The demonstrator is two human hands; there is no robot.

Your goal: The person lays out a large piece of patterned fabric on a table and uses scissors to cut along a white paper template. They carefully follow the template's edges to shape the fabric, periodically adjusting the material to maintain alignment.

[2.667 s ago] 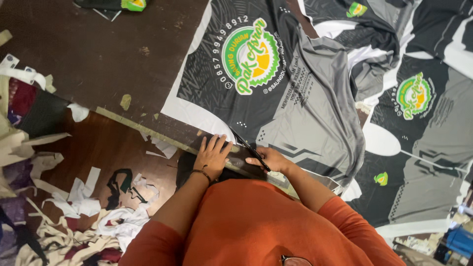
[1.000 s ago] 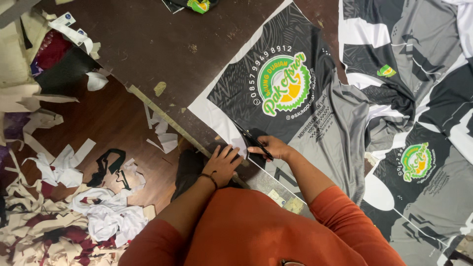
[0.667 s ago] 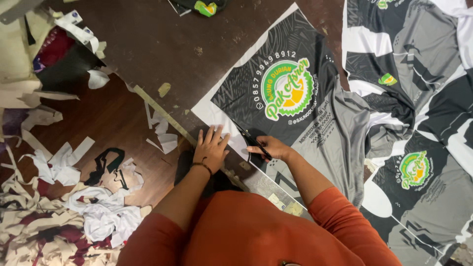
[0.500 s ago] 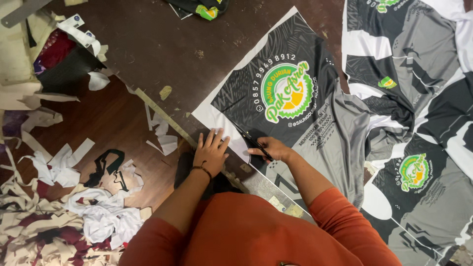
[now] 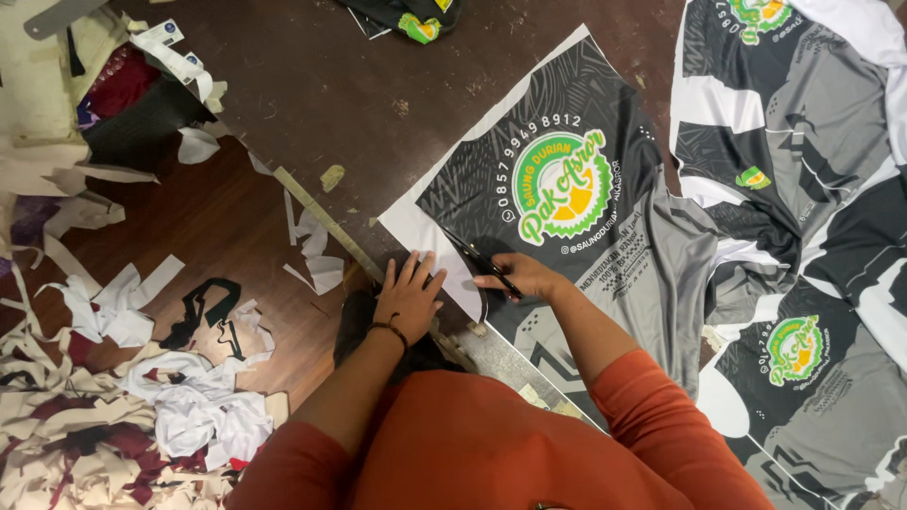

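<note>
One pair of scissors (image 5: 482, 263) in right hand (image 5: 524, 277), blades up-left.

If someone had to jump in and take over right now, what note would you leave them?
Left hand: flat, fingers spread, pressing the white border of the black-and-grey printed fabric panel at the edge of the dark wooden table.
Right hand: gripping black scissors, blades in the border.
Done: white fabric offcuts lie on the floor.
Left: the panel's upper-left edge keeps its white border; more printed panels lie to the right.
</note>
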